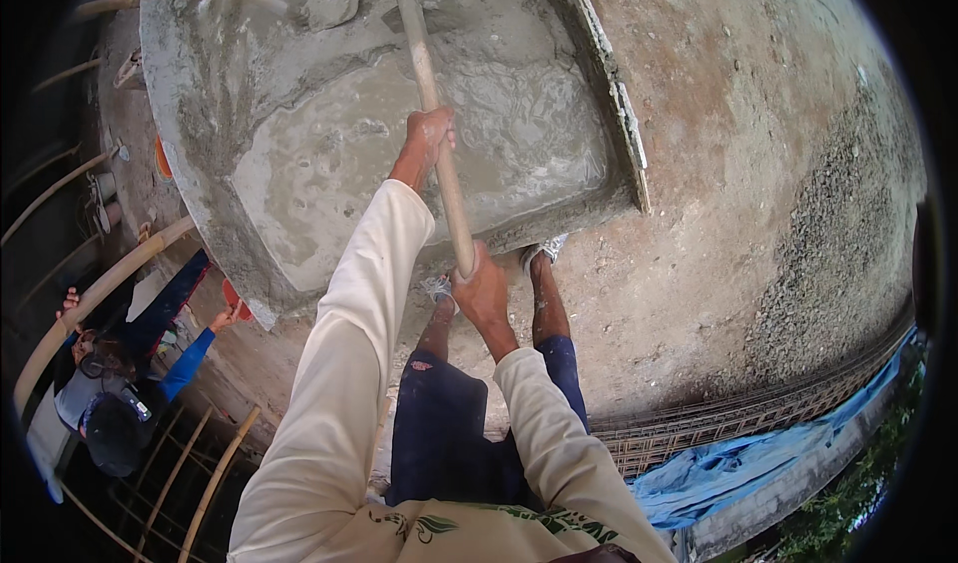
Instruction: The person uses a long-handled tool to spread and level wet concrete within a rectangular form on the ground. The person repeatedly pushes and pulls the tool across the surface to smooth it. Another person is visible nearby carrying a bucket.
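Observation:
A hoe [425, 59] with a long wooden handle stretches away from me over a shallow mixing trough [205, 124]. Its broad grey blade [435, 11] rests in the thick mix at the far side. My left hand [429, 136] is wrapped round the middle of the handle. Closer to my body, my right hand [482, 293] grips the handle's near end. Wet grey cement [349, 149] lies in the trough, smooth and watery in the middle, with stiffer ridges at the back.
A board [621, 114] edges the trough's right side. My feet stand at its near edge. Gravel [833, 234], steel rebar cages [689, 443] and a blue tarp [728, 478] lie right. Left, a person [115, 403] reaches toward a red object [237, 301] among bamboo poles [100, 293].

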Motion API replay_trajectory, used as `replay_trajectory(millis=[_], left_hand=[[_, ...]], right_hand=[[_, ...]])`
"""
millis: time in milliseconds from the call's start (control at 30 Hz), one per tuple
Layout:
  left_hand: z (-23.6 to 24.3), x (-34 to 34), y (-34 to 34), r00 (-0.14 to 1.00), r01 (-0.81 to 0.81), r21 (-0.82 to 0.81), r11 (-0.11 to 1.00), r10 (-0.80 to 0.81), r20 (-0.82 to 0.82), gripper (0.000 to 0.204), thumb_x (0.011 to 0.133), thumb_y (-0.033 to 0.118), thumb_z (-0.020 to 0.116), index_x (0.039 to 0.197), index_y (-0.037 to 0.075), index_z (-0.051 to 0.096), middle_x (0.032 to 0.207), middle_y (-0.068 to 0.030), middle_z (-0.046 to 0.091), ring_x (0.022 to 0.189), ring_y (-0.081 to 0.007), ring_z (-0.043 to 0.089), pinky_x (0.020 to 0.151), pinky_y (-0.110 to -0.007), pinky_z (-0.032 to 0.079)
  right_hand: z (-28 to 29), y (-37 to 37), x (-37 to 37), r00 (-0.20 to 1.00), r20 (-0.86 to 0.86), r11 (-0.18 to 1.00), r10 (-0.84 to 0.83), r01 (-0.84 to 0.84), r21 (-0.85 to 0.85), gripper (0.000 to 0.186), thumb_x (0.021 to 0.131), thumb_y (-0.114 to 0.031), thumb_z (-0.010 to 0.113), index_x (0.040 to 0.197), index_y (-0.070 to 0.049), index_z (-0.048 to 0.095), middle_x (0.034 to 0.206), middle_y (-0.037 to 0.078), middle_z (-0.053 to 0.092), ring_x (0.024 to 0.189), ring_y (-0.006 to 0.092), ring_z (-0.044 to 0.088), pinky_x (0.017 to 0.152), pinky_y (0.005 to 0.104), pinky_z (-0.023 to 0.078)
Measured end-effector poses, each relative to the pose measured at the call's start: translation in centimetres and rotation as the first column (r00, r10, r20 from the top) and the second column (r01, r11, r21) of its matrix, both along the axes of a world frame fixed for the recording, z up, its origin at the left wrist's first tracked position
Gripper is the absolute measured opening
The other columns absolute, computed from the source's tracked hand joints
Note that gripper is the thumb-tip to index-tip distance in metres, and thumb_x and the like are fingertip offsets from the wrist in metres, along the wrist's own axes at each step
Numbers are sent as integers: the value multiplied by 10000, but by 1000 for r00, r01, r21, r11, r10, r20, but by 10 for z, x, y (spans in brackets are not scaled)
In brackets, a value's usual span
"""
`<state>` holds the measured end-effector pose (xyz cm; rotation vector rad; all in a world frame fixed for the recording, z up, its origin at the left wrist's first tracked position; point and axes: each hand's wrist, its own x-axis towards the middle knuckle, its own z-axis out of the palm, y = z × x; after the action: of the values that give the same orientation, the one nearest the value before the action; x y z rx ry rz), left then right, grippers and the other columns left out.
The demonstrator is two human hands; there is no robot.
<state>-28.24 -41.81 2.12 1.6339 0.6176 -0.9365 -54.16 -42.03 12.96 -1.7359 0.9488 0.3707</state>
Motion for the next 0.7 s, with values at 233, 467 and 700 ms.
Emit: replay_trajectory(millis=[233, 467, 700], left_hand=[[-10, -141, 55, 960, -8, 79, 997, 30, -279, 130, 896, 98, 666, 818, 61, 569, 647, -24, 533, 510, -164, 521, 468, -371, 479], [37, -104, -19, 982, -43, -140, 989, 16, -188, 114, 893, 85, 650, 819, 66, 565, 646, -26, 529, 503, -162, 513, 465, -362, 471], [6, -33, -107, 979, 193, -27, 981, -191, 76, 144, 899, 123, 673, 888, 16, 577, 669, -35, 569, 504, -153, 564, 460, -343, 496]], right_hand=[[29, 57, -133, 993, -118, 998, -10, 17, 57, 287, 837, -124, 715, 1095, -51, 612, 887, 272, 710, 882, 502, 693, 766, 575, 545], [-15, 6, -131, 997, 79, 984, -13, 27, -177, 337, 815, -102, 728, 1130, -59, 613, 876, 241, 697, 857, 480, 689, 735, 533, 555], [3, -62, -22, 993, 96, 992, -68, 78, -97, 319, 836, -93, 704, 1118, -19, 576, 901, 286, 676, 904, 510, 675, 766, 505, 544]])
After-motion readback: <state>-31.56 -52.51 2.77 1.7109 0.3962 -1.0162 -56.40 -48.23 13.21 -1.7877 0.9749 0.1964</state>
